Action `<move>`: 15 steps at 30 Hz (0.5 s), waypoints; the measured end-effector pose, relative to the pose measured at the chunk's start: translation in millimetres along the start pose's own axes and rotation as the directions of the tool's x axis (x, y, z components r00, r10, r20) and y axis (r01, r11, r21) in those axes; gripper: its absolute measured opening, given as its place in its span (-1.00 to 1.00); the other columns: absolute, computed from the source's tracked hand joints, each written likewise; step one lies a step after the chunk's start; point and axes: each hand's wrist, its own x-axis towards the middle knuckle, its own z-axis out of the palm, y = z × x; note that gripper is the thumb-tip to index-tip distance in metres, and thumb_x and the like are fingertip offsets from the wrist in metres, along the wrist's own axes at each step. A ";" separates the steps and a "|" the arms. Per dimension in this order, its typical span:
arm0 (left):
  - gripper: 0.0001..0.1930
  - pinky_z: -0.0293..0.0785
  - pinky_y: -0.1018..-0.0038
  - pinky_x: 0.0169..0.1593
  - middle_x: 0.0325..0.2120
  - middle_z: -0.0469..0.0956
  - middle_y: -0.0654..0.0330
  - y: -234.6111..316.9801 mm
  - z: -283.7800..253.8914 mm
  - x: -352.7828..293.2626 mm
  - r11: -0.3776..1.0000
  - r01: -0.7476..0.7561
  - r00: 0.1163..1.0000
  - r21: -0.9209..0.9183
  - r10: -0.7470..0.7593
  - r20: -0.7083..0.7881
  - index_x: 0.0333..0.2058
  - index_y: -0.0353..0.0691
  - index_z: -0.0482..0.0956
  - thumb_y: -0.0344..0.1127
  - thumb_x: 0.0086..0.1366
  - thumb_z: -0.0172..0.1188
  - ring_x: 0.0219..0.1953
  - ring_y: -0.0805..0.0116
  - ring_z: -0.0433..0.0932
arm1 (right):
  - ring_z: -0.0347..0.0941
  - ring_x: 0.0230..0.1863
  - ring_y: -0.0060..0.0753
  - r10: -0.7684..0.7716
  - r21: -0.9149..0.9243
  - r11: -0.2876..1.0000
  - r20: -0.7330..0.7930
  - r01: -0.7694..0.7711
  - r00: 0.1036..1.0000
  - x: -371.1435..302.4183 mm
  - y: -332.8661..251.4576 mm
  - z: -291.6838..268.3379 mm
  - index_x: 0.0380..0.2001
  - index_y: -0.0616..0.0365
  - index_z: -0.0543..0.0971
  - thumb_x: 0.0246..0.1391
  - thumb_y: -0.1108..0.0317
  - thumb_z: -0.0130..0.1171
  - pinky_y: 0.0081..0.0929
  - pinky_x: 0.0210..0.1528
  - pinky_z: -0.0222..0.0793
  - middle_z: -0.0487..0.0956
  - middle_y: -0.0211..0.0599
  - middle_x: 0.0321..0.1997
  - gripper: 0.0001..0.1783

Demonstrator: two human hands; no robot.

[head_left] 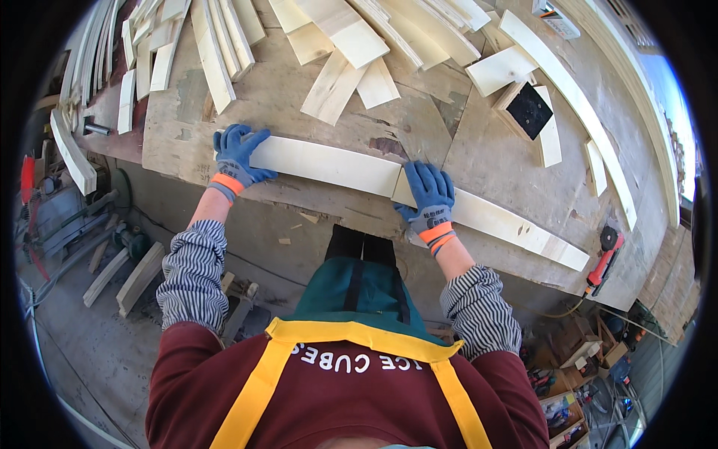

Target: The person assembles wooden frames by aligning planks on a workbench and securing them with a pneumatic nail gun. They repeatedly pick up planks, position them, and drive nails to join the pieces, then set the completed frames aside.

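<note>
A long pale wooden board (325, 159) lies along the near part of the workbench. My left hand (241, 159), in a blue glove with an orange cuff, is closed around its left end. At its right end it meets a second pale wooden board (516, 230), which slants toward the near right; a seam shows between them. My right hand (428, 193), gloved the same way, grips the boards at this seam, fingers over the top and thumb at the near edge. The undersides of the boards and part of the seam are hidden.
Several loose boards (340, 78) are heaped at the workbench's (299, 213) far side. A long curved strip (591, 112) and a black-topped block (525, 111) lie at the right. A red tool with a hose (604, 258) rests near the right corner. Wooden offcuts (140, 278) stand on the floor at left.
</note>
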 end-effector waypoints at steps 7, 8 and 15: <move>0.00 -0.07 -0.27 0.29 0.07 0.39 0.17 -20.0 26.0 -15.6 0.997 -0.063 0.996 -0.043 0.060 -0.058 0.13 0.32 0.53 0.37 -0.47 0.49 0.23 0.01 0.26 | 0.26 0.32 -0.08 -0.084 -0.036 0.996 -0.031 0.082 0.996 -1.4 -5.7 -1.7 0.27 -0.05 0.42 -0.30 0.01 0.43 0.00 0.41 0.03 0.42 -0.26 0.29 -0.06; 0.00 -0.06 -0.28 0.29 0.09 0.39 0.15 -20.0 23.0 -14.1 0.998 -0.065 0.997 0.005 0.065 -0.044 0.13 0.29 0.53 0.40 -0.45 0.47 0.23 -0.02 0.26 | 0.26 0.32 -0.07 -0.081 -0.049 0.996 -0.038 0.079 0.996 -3.2 -5.2 0.3 0.25 -0.04 0.43 -0.31 0.00 0.43 0.02 0.41 0.02 0.42 -0.26 0.28 -0.06; 0.02 -0.16 -0.25 0.39 0.25 0.30 0.09 30.5 -30.7 -13.7 0.981 0.079 0.987 0.178 -0.102 0.126 0.29 0.20 0.34 0.44 -0.18 0.36 0.40 -0.09 0.07 | 0.23 0.34 -0.01 -0.043 -0.030 0.999 0.042 0.045 0.998 5.2 -23.4 -23.2 0.25 0.10 0.38 -0.23 -0.03 0.40 0.07 0.42 -0.04 0.39 -0.14 0.29 -0.07</move>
